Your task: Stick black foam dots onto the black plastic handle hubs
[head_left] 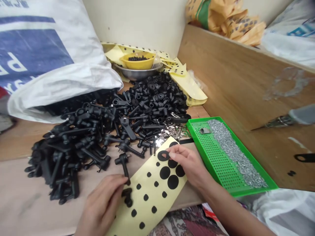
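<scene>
My left hand (103, 205) is closed on a black plastic lever part (124, 165) at the near edge of the table, its head pointing away from me. My right hand (189, 164) pinches a black ring-shaped sticker (163, 155) at the top of a yellow backing sheet (152, 193) dotted with black round stickers. The sheet lies between both hands. A big heap of black plastic parts (98, 131) spreads just beyond my hands.
A green perforated tray (216, 160) with small silver metal pieces sits at the right. A white sack (49, 59) lies at the left. A yellow bowl (139, 62) in a metal bowl and more yellow sheets (187, 85) stand at the back. A wooden board (246, 82) walls the right side.
</scene>
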Demonstrator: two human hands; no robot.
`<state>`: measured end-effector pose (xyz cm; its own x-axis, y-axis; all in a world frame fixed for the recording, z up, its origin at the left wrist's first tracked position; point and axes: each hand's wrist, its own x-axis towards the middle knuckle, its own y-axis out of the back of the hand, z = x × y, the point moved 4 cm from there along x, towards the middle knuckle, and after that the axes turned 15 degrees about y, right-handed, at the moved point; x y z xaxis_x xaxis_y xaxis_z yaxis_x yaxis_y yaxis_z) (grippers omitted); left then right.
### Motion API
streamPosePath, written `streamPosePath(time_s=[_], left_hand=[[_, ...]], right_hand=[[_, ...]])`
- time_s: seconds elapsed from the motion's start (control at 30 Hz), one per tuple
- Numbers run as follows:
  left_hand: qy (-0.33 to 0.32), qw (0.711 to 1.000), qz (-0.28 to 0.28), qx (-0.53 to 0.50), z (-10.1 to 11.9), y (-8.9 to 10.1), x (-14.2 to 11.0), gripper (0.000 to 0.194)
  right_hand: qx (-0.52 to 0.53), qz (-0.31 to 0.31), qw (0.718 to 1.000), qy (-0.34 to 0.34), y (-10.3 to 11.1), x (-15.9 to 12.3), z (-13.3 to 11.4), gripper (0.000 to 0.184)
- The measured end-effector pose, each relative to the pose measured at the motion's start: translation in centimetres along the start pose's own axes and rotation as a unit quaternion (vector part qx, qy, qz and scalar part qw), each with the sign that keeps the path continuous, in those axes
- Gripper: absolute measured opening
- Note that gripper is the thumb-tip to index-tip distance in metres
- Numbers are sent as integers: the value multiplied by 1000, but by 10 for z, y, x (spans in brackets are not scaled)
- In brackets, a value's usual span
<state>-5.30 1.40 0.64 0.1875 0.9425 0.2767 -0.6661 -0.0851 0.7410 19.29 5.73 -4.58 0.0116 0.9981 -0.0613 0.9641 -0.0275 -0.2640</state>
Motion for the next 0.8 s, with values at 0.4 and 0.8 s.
streamPosePath(time_s=[0.4,0.8], left_hand=[[63,997,-16,30,9,-16,8,12],[425,830,-207,-297,6,-48,12,35]], right_hand=[[5,-79,997,-17,-20,-3,-3,17],[2,-143,989,-44,-46,-10,-6,20]])
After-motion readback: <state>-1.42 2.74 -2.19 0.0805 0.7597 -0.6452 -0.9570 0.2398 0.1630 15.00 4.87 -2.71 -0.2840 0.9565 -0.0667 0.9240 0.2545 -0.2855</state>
